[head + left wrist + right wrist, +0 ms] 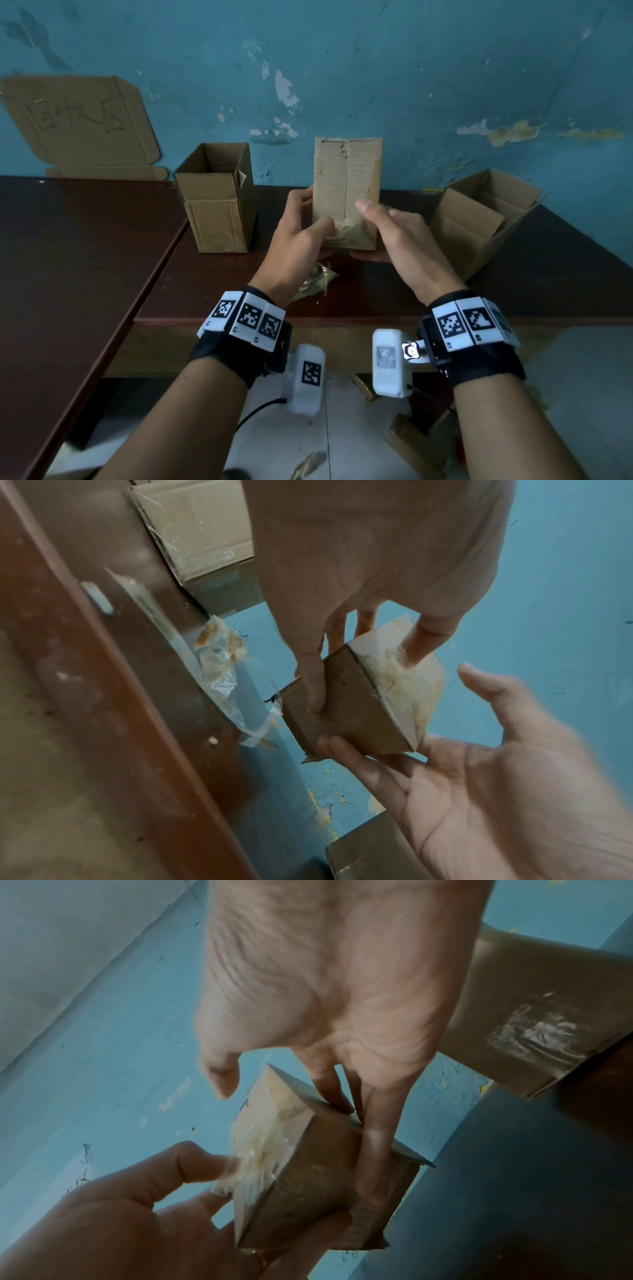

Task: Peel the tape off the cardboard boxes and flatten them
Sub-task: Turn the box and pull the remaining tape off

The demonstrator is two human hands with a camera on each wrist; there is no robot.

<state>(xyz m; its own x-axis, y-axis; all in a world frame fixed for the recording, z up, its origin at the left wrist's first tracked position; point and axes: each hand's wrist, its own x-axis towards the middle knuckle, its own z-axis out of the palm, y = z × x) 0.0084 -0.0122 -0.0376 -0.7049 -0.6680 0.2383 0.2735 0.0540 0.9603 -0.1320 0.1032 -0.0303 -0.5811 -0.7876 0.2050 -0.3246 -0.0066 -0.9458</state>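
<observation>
Small upright cardboard box, held above the table, bunched clear tape on its near face.

Handwritten "回收区" on cardboard sheet against wall.
</observation>
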